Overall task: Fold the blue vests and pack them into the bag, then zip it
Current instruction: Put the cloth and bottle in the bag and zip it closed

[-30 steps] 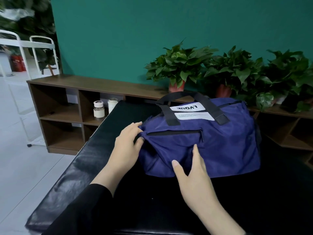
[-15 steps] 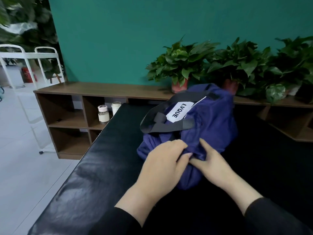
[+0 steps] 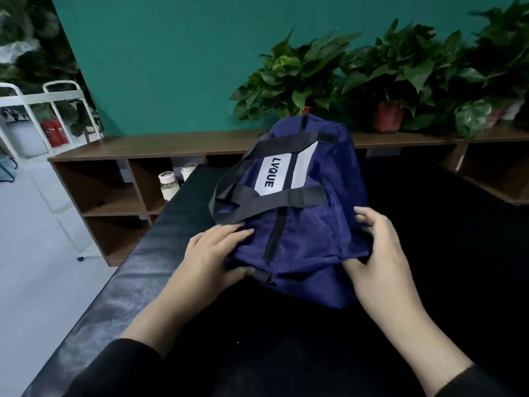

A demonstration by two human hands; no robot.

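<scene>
Navy nylon bag (image 3: 312, 224) lies end-on across the black padded table (image 3: 143, 282), left hand (image 3: 211, 253) and right hand (image 3: 380, 253) each gripping its near corners with curled fingers.

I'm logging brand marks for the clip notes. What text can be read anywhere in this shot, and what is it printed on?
"LVQUE": dark letters on the white label sewn to the blue bag, reading sideways between the black straps.
White panel beside that label: fine print, too small to read.
Two white-capped jars in the shelf unit: no legible text.
</scene>
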